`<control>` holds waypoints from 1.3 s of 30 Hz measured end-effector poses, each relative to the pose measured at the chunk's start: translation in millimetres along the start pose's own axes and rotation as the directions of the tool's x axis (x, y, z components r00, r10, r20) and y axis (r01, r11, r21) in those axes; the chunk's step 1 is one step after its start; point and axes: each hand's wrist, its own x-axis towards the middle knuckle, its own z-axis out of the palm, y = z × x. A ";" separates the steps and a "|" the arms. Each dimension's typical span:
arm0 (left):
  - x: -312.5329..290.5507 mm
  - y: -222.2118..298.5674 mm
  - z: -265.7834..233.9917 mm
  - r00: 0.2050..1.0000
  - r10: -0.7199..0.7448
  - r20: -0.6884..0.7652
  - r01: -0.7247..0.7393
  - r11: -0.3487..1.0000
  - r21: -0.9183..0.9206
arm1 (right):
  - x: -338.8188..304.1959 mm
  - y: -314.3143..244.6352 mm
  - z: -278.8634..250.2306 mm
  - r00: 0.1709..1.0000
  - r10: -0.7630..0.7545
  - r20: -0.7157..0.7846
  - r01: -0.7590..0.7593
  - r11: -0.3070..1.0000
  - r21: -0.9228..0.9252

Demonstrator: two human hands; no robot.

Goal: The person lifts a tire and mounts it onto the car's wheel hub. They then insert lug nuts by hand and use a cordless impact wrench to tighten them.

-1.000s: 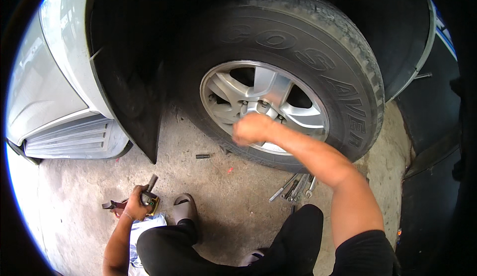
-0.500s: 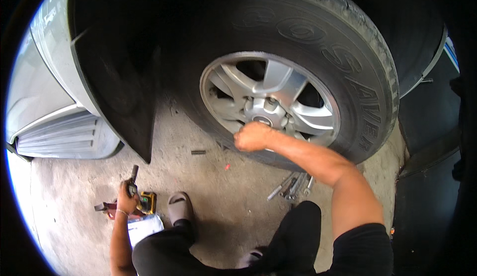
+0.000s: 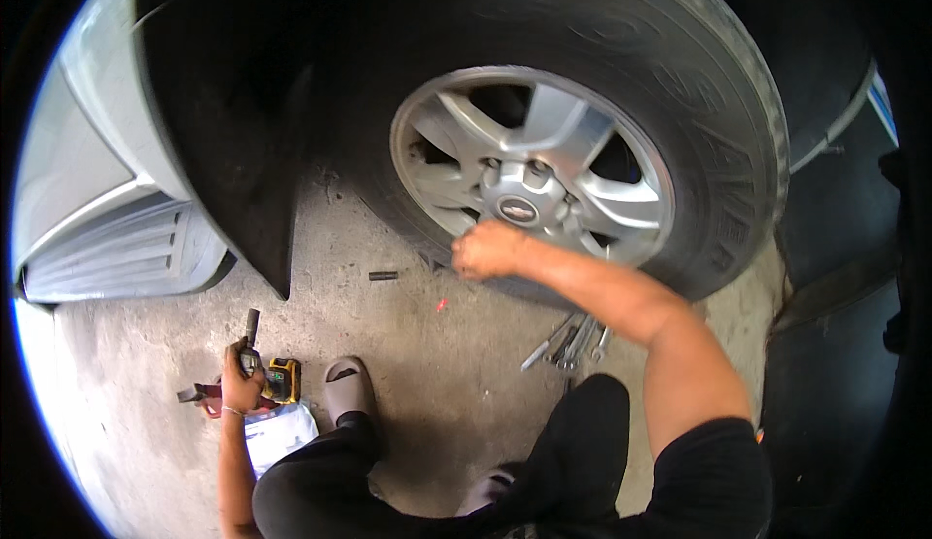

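Observation:
My left hand (image 3: pixel 241 378) is wrapped round a cordless impact wrench (image 3: pixel 282 381), low over the floor at the left. A long dark socket (image 3: pixel 252 323) points up from its nose, and its battery end is yellow and black. My right arm reaches across to the silver alloy wheel (image 3: pixel 558 141) of a large black tire (image 3: pixel 714 121). At the lower left of the rim, just below the hub cap (image 3: pixel 517 210), my right hand (image 3: pixel 487 250) is closed. Its fingertips are turned away, so what they hold, if anything, is hidden.
A loose dark socket (image 3: pixel 383 275) and a small red scrap (image 3: pixel 442 304) lie on the concrete. Several wrenches (image 3: pixel 573 342) are bunched under my right arm. A red-handled tool (image 3: pixel 206 395) and a white sheet (image 3: pixel 279 434) lie by my left hand. The black fender liner (image 3: pixel 228 170) hangs left of the tire.
The wheel and floor have shifted slightly in view as my head moved. My right hand stays at the lower rim, a little higher in the picture. The left hand keeps the impact wrench.

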 end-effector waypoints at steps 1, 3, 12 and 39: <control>2.7 2.6 0.8 1.000 0.003 -0.023 -0.003 1.000 0.002 | 4.8 -4.8 2.6 0.999 -0.032 -0.043 0.033 0.999 0.036; 0.4 6.9 -1.1 0.998 0.033 -0.044 -0.032 0.999 0.029 | 11.2 -55.6 10.5 0.998 -0.037 0.058 0.016 0.944 0.329; -4.2 11.3 -4.7 0.999 -0.011 -0.051 0.012 1.000 0.014 | 48.8 -95.2 -103.7 0.945 -0.217 0.243 0.060 0.849 0.525; -14.1 -30.8 15.7 0.992 0.050 -0.116 -0.035 0.991 0.127 | -9.8 -29.1 -109.5 0.954 -0.144 0.263 0.090 0.974 0.207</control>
